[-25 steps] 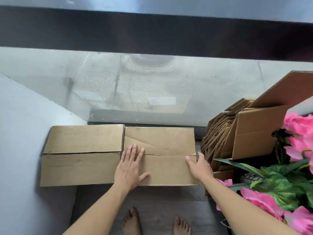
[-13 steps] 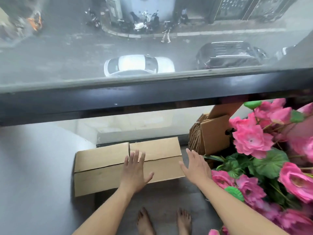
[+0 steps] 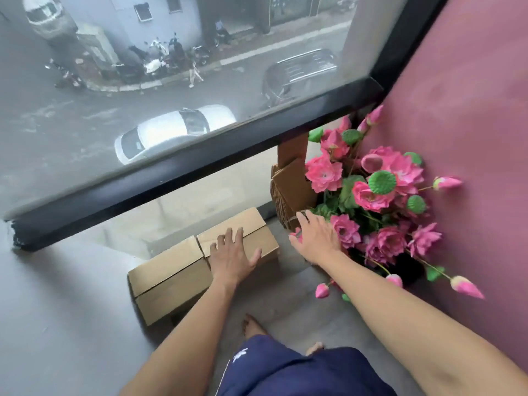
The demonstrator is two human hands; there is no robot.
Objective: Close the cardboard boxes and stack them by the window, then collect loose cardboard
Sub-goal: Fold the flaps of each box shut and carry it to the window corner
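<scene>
Left hand [image 3: 233,257]: fingers spread flat on the right-hand cardboard box [image 3: 251,238].
Right hand [image 3: 314,238]: fingers loose, grasping nothing — beside the flattened cardboard [image 3: 291,190].
Boxes: two, touching side by side under the window [image 3: 200,164] — flaps shut, plain brown; left-hand box [image 3: 168,275].

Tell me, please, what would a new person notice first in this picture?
Probably the pink artificial flowers at the right, against the pink wall. Next, two closed cardboard boxes side by side on the floor under the window, with the left hand open over the right one and the right hand open beside the flowers.
</scene>
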